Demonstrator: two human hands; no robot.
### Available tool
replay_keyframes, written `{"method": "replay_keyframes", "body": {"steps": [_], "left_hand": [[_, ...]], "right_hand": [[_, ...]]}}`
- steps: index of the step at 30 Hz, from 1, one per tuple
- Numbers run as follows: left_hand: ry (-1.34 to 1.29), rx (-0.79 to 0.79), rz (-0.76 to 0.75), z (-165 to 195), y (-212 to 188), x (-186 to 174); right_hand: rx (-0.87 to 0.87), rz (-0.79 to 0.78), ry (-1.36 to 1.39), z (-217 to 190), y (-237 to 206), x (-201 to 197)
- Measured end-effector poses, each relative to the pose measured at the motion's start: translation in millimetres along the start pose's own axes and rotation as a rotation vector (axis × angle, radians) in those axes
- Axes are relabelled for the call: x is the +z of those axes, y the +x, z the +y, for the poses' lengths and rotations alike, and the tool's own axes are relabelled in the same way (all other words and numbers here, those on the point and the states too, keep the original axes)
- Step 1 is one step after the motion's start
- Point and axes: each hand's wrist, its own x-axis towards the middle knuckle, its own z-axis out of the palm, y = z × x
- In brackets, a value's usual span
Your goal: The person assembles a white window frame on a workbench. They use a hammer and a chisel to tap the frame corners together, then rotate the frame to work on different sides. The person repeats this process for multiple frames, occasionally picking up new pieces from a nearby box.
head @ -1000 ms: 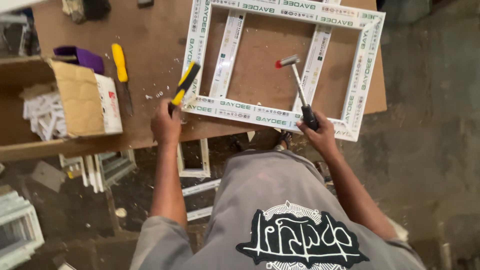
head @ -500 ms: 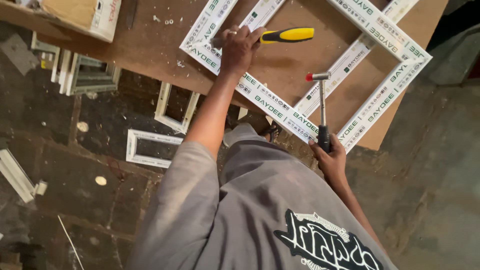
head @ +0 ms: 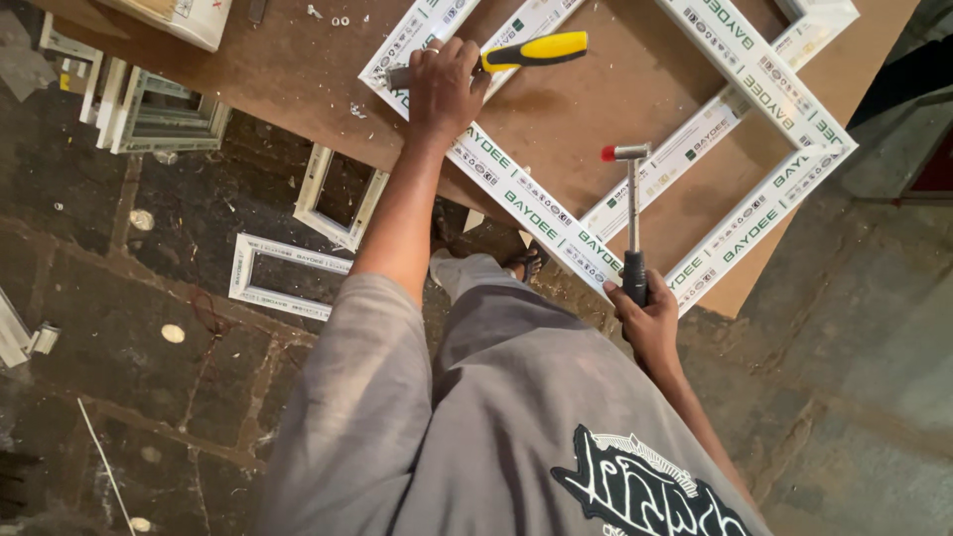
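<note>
A white plastic window frame [head: 541, 213] with green-printed film lies flat on a brown board table [head: 298, 99]. My left hand [head: 442, 89] is closed around a tool with a yellow and black handle [head: 536, 50], its metal end resting on the frame's near-left corner. My right hand [head: 650, 318] grips the black handle of a small hammer [head: 631, 213] at the table's near edge. The hammer's head, with a red tip, hovers over the frame's inner bar [head: 685, 154].
Several smaller white frames [head: 288, 273] lie on the dark floor to the left, and more lean under the table [head: 149, 109]. A cardboard box corner [head: 184, 15] sits at the table's top left. Screws and white chips are scattered near the frame.
The view has swung left and tilted. My left hand moved the yellow-handled tool from beside the frame onto its corner. The hammer stays in my right hand over the inner bar.
</note>
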Motion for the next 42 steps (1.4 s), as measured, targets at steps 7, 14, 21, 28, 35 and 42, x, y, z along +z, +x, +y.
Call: {"method": "replay_keyframes", "body": {"steps": [7,14,21,28,35,42], "left_hand": [[0.007,0.023,0.022,-4,-5,4],[-0.025,0.046,0.021,-6,-5,4],[-0.043,0.0,0.015,-7,-4,6],[-0.032,-0.039,-0.021,-5,-3,6],[-0.035,-0.053,-0.02,-7,-5,9],[-0.03,-0.068,-0.029,-8,-6,13]], "right_hand": [[0.032,-0.065,0.07,-12,5,8],[-0.056,-0.11,0.207,-19,28,14],[-0.024,-0.123,0.488,-42,48,43],[0.044,-0.308,0.439,-60,61,49],[-0.045,-0.233,0.496,-44,63,58],[-0.087,-0.179,0.597,-39,63,63]]}}
